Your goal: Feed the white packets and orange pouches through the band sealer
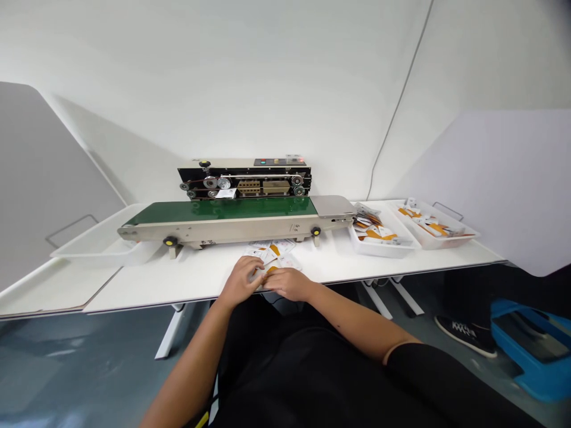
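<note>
Front edge of white table [178, 286]: left hand [241, 282] half-curled, right hand [289, 284] flatter, fingers nearly meeting over loose orange-and-white sachets [279, 248]; grip impossible to tell.
Behind the hands: one band sealer [245, 178] with green conveyor belt [218, 212], along the rear edge, within easy reach of the sachets.
Right rear corner: two white trays [383, 249] side by side, heaped with sachets, handy for sorting.
Left end: one further white tray [89, 255], just under the conveyor's end.
</note>
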